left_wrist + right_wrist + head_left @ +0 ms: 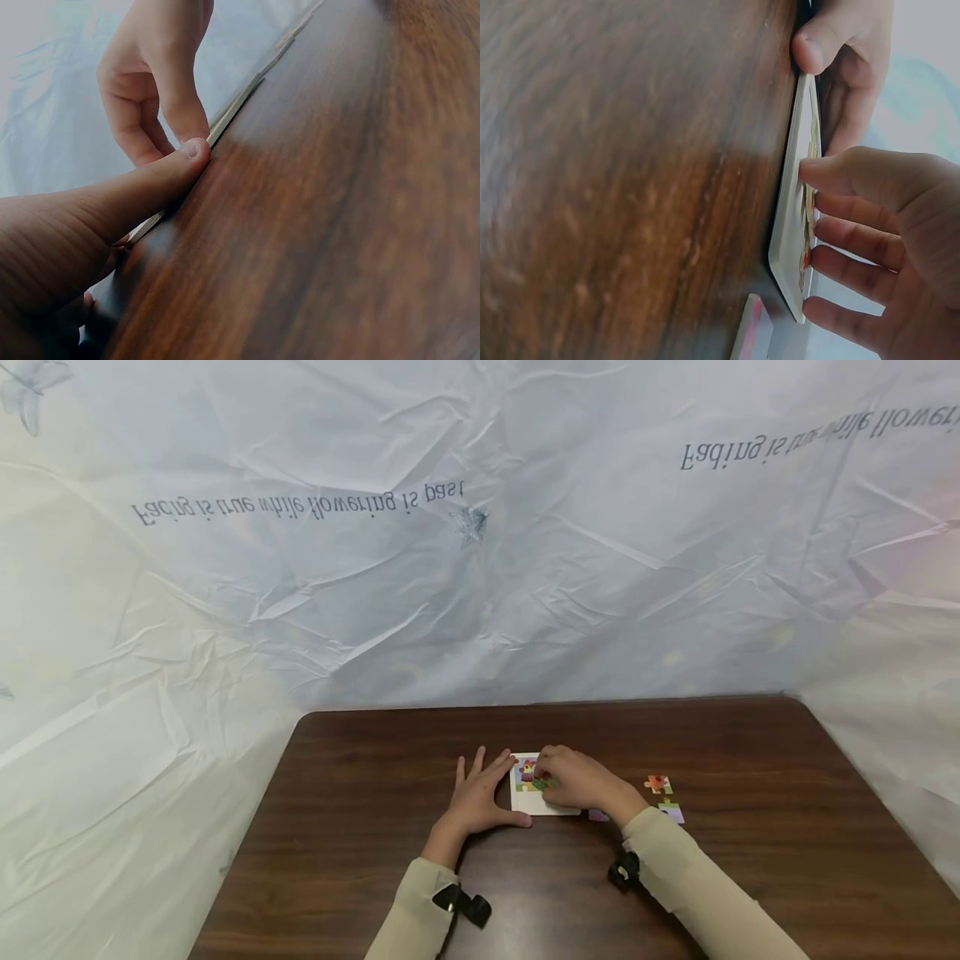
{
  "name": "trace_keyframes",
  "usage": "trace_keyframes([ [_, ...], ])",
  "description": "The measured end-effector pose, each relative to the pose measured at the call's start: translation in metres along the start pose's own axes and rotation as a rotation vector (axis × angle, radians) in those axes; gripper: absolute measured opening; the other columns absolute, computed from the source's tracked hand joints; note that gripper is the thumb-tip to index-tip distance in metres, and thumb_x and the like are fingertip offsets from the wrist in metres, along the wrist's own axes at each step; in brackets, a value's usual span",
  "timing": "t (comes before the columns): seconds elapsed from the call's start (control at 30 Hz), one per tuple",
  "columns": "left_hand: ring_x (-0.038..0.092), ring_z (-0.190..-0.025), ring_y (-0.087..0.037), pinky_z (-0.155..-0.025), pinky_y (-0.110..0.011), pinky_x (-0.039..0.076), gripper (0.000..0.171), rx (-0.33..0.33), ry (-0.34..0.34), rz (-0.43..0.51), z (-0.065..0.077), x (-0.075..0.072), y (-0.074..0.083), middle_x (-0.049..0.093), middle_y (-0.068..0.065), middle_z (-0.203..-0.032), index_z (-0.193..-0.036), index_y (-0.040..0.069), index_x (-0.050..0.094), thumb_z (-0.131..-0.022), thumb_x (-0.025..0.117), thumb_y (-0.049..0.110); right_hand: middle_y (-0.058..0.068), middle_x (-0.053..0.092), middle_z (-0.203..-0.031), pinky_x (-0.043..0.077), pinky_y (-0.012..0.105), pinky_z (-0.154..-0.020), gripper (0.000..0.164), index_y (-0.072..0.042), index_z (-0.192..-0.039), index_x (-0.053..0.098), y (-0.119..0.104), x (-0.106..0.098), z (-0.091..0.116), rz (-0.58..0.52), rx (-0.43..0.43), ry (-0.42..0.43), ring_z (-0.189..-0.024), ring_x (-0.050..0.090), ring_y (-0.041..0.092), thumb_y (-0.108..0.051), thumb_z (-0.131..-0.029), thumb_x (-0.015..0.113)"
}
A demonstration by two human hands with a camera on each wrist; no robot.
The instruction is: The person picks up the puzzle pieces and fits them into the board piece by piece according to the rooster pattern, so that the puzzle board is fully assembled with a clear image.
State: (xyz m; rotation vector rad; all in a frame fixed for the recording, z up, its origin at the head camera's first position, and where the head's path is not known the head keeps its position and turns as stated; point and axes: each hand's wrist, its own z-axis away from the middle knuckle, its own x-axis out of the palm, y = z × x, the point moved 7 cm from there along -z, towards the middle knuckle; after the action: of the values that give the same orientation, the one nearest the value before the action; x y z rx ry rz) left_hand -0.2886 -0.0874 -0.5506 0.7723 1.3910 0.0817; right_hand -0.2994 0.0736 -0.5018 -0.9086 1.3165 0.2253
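Observation:
A small white puzzle board [534, 803] lies flat on the table, with colourful jigsaw pieces [527, 770] in its upper part. My left hand [477, 797] spreads its fingers at the board's left side. Its thumb touches the near edge, as the left wrist view shows, and a fingertip rests at the far left corner. Over the board's right half, my right hand [581, 781] bends its fingers and thumb around a puzzle piece [541, 784] with green on it. The right hand partly hides that piece and the board in the head view.
Two loose pieces, one orange [658, 784] and one green and lilac [672, 812], lie right of the board. A pinkish-purple piece [597, 815] shows beside the right wrist. The brown wooden table [360, 827] reaches back to a creased white sheet [375, 610].

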Motion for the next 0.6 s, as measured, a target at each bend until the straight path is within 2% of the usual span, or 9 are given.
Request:
trace_keyframes([
  [0.1, 0.004, -0.163, -0.037, -0.126, -0.066, -0.006, 0.111, -0.004, 0.002, -0.002, 0.001, 0.0, -0.001, 0.028, 0.002, -0.173, -0.166, 0.022, 0.039, -0.076, 0.087, 0.067, 0.009, 0.066, -0.121, 0.059, 0.046, -0.085, 0.023, -0.006, -0.114, 0.078, 0.0, 0.002, -0.001, -0.008, 0.012, -0.009, -0.107, 0.065, 0.029, -0.008, -0.091, 0.079],
  [0.33, 0.005, -0.162, -0.039, -0.126, -0.068, -0.005, 0.111, 0.0, 0.004, 0.004, 0.003, 0.0, 0.002, 0.029, 0.001, -0.173, -0.166, 0.021, 0.039, -0.077, 0.087, 0.065, 0.003, 0.065, -0.106, 0.057, 0.043, -0.081, 0.021, -0.005, -0.112, 0.078, -0.003, -0.001, 0.0, -0.016, 0.013, -0.012, -0.095, 0.062, 0.021, -0.007, -0.092, 0.078],
  [0.6, 0.006, -0.162, -0.04, -0.126, -0.068, -0.004, 0.111, -0.001, 0.012, -0.003, 0.003, -0.004, 0.002, 0.03, 0.0, -0.173, -0.165, 0.02, 0.04, -0.076, 0.088, 0.065, 0.006, 0.069, -0.109, 0.058, 0.045, -0.082, 0.019, -0.006, -0.113, 0.077, 0.005, -0.019, 0.014, -0.028, -0.003, 0.092, -0.097, 0.066, 0.024, 0.0, -0.098, 0.067],
])
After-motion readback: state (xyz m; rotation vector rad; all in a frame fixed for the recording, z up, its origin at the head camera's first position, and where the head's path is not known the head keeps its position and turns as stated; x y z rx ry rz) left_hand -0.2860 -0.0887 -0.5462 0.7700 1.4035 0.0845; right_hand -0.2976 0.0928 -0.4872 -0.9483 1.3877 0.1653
